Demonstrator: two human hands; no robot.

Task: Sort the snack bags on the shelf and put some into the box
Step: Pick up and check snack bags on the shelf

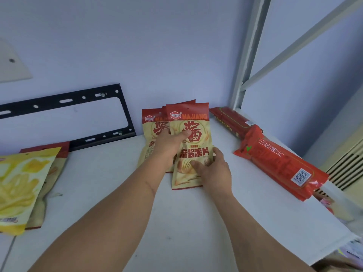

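Note:
Several cream-and-red MAJIANG chip bags (193, 122) lean in a stack against the back wall on the white shelf (176, 222). My left hand (169, 146) rests on the stack, thumb pressed on the front bag's face. My right hand (213, 171) grips the front bag's lower right edge, thumb on its front. A second bag of the same kind (151, 122) shows behind on the left. No box is in view.
Two long red snack bags (279, 163) lie along the shelf's right side, one (231, 118) near the corner post. A yellow bag (21, 187) lies over another bag at the left. A black metal bracket (78, 99) hangs on the wall.

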